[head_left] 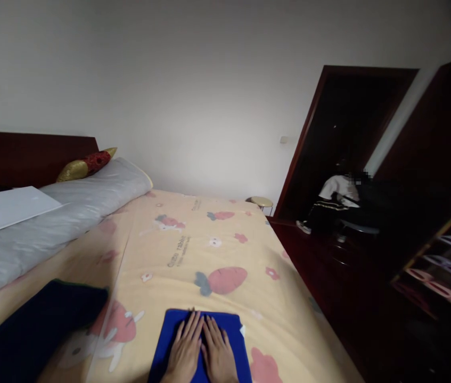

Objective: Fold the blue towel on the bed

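Both hands, the left hand (186, 348) and right hand (218, 351), lie flat with fingers stretched, grasping nothing, pressing the blue cloth (177, 327) smooth on the bed (193, 250).

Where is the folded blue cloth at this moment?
In the head view, the folded blue cloth lies at the bottom centre on the yellow carrot-print bedsheet, under the flat left hand and right hand, right of a dark navy fabric.
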A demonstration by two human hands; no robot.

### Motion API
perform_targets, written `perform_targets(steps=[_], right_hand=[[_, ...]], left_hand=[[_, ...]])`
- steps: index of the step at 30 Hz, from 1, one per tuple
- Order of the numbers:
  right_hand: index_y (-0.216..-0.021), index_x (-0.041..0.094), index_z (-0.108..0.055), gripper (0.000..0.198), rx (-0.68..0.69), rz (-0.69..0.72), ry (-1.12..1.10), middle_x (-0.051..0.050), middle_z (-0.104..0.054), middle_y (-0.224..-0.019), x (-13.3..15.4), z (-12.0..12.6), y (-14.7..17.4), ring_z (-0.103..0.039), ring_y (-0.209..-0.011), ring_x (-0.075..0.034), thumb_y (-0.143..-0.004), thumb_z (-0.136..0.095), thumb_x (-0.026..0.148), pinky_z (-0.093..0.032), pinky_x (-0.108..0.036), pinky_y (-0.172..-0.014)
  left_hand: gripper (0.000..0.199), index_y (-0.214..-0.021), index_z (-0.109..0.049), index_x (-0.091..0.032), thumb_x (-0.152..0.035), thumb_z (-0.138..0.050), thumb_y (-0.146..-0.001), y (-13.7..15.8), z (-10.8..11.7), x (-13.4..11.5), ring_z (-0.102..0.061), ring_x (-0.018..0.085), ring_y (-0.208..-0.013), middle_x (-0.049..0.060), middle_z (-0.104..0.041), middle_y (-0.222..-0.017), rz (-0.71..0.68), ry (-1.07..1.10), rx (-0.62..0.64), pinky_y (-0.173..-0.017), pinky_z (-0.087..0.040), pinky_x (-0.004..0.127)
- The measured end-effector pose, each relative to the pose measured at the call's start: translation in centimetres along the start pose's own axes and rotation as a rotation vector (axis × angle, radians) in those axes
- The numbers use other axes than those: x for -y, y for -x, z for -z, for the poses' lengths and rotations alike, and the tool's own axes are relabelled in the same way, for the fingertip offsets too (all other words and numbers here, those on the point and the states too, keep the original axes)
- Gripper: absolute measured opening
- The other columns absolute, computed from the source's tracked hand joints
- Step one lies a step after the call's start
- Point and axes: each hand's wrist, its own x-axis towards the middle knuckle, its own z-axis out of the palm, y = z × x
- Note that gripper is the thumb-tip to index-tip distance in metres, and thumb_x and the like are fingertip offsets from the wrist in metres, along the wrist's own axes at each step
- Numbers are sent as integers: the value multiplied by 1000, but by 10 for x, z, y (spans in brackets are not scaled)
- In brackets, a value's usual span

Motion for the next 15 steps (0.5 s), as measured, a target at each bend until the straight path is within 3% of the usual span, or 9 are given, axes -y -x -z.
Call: perform_targets(steps=[4,7,10,12,15], right_hand=[[-146,22,-28,63,19,-229,13,-6,-27,-155,-39,10,10,-25,-144,-26,-94,-26,58,-27,-55,-117],[-145,22,-30,65,-10,-267,42,-6,-28,-154,-63,20,13,-26,-143,-26,-93,-27,60,-25,-58,-117],[-144,26,-34,63,-146,-213,56,-6,-32,-152,-50,-3,18,-31,-141,-28,-91,-33,61,-29,-58,-116],[-141,32,-40,58,-193,-127,30,-4,-39,-149,-28,-33,27,-39,-137,-28,-90,-38,60,-38,-53,-112],[-133,40,-49,48,-210,-95,5,-1,-51,-140,-8,-68,52,-50,-129,-28,-89,-42,58,-46,-49,-105]], left_hand=[[53,-147,-24,-30,-43,-28,-95,10,8,40,-32,23,-144,2,-33,-156,218,-63,65,-115,-30,53],[52,-145,-28,-33,-43,-31,-93,9,20,59,-31,25,-144,0,-33,-156,248,-98,64,-117,-23,59],[53,-147,-24,-33,-38,-29,-94,15,11,39,-30,25,-145,2,-35,-156,177,-110,-61,-117,-19,62],[52,-147,-27,-36,-37,-33,-95,27,-5,16,-37,24,-141,2,-41,-154,83,-67,-90,-115,-29,56],[41,-131,-50,-37,-43,-51,-91,54,-23,-7,-52,24,-126,4,-53,-143,25,-27,-58,-102,-47,48]])
